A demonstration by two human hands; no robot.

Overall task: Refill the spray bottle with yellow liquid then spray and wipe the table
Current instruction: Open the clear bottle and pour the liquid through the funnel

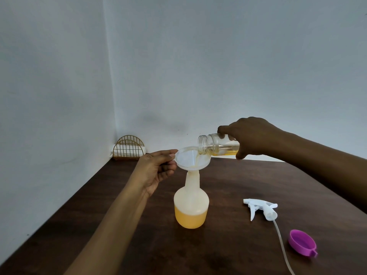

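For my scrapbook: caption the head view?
Right hand pours yellow liquid from a jar through a funnel into the spray bottle.

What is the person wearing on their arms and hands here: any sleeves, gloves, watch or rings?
Nothing that this view shows. The left hand and right hand are bare, with no gloves and no rings on the fingers that show. The left forearm and right forearm are uncovered up to the frame edge: no sleeve, watch or bracelet is visible.
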